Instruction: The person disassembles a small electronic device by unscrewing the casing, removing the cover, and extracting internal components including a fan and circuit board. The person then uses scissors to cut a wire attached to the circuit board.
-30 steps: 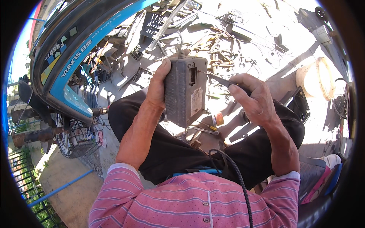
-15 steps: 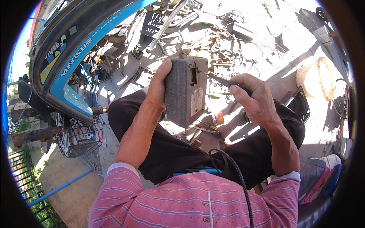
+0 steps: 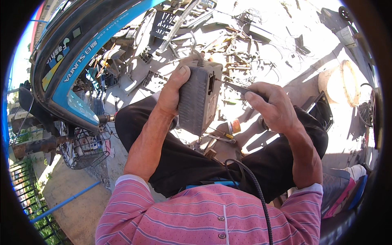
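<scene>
My left hand (image 3: 173, 87) is closed around the side of a dark grey charger (image 3: 194, 100). The charger has ribbed sides, a cord sleeve at its far end and a rectangular socket opening on its right face. It is tilted above my lap. Between the thumb and fingers of my right hand (image 3: 271, 104) is a slim, dark, pointed tool (image 3: 237, 86). Its narrow end reaches the charger's right face near the socket; whether it touches cannot be made out. Most of its handle is hidden in my palm.
A blue and black vehicle body panel (image 3: 77, 77) rises at the left, with a wire basket (image 3: 87, 149) below. Scrap parts and wires cover the ground ahead. A pale bucket (image 3: 341, 83) lies at the right. Between my legs are a small can (image 3: 234, 125) and a hand tool (image 3: 222, 139).
The charger has turned, so its socket face shows narrower and more of its ribbed side shows. My left hand turned with it. The pointed tool stays near the socket in my right hand.
</scene>
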